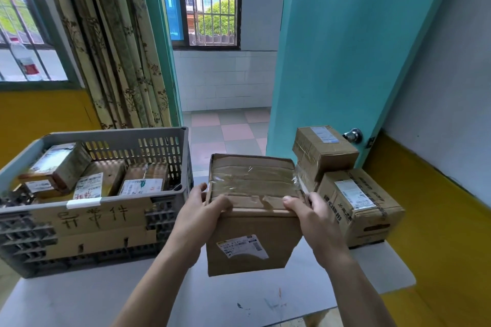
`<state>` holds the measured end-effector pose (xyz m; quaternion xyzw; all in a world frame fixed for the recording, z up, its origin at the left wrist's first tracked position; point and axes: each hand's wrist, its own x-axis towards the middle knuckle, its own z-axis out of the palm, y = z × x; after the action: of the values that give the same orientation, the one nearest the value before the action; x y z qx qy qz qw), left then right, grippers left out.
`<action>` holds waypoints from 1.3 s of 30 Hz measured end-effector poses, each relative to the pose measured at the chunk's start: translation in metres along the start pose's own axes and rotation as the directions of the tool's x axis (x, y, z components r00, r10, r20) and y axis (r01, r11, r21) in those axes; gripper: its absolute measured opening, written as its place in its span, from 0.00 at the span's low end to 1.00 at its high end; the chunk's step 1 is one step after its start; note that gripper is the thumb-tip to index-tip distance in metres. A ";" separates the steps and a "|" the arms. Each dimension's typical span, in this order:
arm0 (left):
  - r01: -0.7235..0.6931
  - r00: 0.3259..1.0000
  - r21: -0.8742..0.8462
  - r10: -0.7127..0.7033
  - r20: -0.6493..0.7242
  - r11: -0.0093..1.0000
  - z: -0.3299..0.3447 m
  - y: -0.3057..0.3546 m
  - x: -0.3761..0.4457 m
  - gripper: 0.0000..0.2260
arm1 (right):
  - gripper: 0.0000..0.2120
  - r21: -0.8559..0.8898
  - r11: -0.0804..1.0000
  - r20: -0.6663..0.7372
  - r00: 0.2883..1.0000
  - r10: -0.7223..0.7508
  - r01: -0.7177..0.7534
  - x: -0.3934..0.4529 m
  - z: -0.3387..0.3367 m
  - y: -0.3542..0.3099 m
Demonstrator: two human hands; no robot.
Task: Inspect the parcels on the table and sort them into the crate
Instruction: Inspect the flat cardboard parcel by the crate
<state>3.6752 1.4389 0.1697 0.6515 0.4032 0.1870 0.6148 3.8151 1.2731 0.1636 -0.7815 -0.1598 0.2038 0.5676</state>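
Currently inspecting: left hand (pixel 204 210) and right hand (pixel 316 216) each grip a side of the taped parcel (pixel 252 210), held above the table's (pixel 382 268) middle; next, judged, it must clear the rim of the crate (pixel 148 195) at the left edge.

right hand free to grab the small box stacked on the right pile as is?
Probably not yet. The right hand grips the held parcel together with the left hand, so it is occupied. The small box sits uncovered atop the larger box just beyond it, so the path itself looks open.
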 end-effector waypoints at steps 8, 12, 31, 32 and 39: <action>-0.090 0.996 -0.084 0.091 0.012 0.992 0.004 -0.007 0.002 0.10 | 0.14 0.000 1.000 -0.033 0.999 -0.030 0.030 0.003 -0.001 0.002; -0.166 0.985 -0.080 0.169 0.025 0.983 0.007 -0.002 -0.001 0.12 | 0.14 0.031 0.996 -0.094 0.992 -0.081 0.084 0.008 0.002 -0.001; -0.256 0.962 -0.024 0.252 -0.107 0.966 0.010 -0.009 0.012 0.23 | 0.12 -0.030 0.974 -0.115 0.967 -0.226 0.224 0.018 0.011 0.015; -0.259 0.959 -0.004 0.257 -0.117 0.966 0.008 -0.007 0.013 0.25 | 0.12 -0.029 0.972 -0.107 0.966 -0.234 0.232 0.017 0.012 0.017; -0.331 0.916 0.159 0.357 -0.183 0.930 0.007 -0.014 0.017 0.12 | 0.19 -0.063 0.979 -0.058 0.979 -0.196 0.192 0.021 0.015 0.001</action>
<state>3.6864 1.4466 0.1507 0.7261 0.3552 0.3342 0.4847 3.8261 1.2953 0.1559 -0.7841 -0.2230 0.1177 0.5671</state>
